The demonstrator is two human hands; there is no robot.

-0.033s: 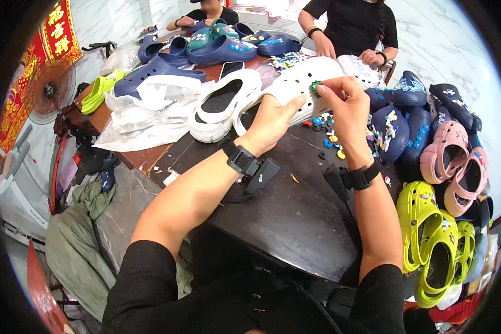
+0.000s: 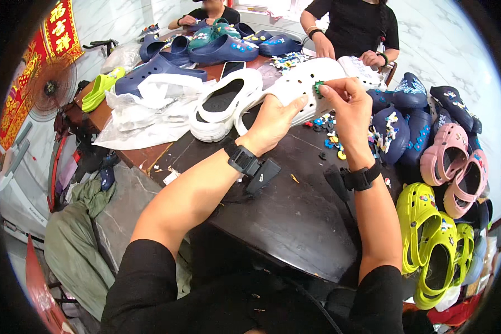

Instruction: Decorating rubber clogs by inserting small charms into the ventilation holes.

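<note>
A white clog (image 2: 300, 80) with round holes is held up over the dark table. My left hand (image 2: 273, 119) is closed around its side, with the thumb on the upper. My right hand (image 2: 348, 106) pinches a small green shoe charm (image 2: 318, 88) between thumb and fingertips, against the holed top of the clog; whether its stem sits in a hole is hidden. Left of the held clog, a second white clog (image 2: 224, 103) rests on the table. Below my right fingers lie several loose colourful charms (image 2: 333, 142).
Navy clogs (image 2: 224, 49) are grouped at the back, near a phone (image 2: 232, 69) and plastic bags (image 2: 150, 119). Along the right stand pink clogs (image 2: 444, 153) and yellow-green clogs (image 2: 420, 222). Two people in black sit across the table; the right one's hand (image 2: 324, 45) is near more charms (image 2: 288, 60).
</note>
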